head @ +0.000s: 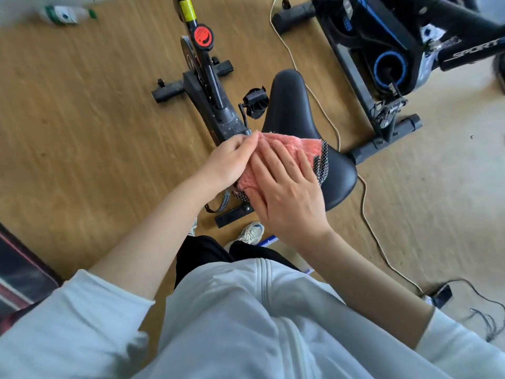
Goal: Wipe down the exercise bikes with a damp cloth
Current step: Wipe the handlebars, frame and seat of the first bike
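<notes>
Wooden floor (82,132) below. The pink cloth (297,149) lies on the saddle (289,105)'s wide end, with the right hand (287,192) pressing it with flat fingers. The left hand (229,162) is at the cloth's edge; I cannot tell whether it is pinching or resting. Uneven pressure could slide the cloth off the saddle's curved side.

pink cloth (289,151) with checkered trim, black saddle (289,105).

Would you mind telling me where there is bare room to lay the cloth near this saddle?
Free: the saddle nose ahead of the cloth; the wood floor left of the bike frame. Crowded: between it and the second bike, where pedal and cord lie.
</notes>
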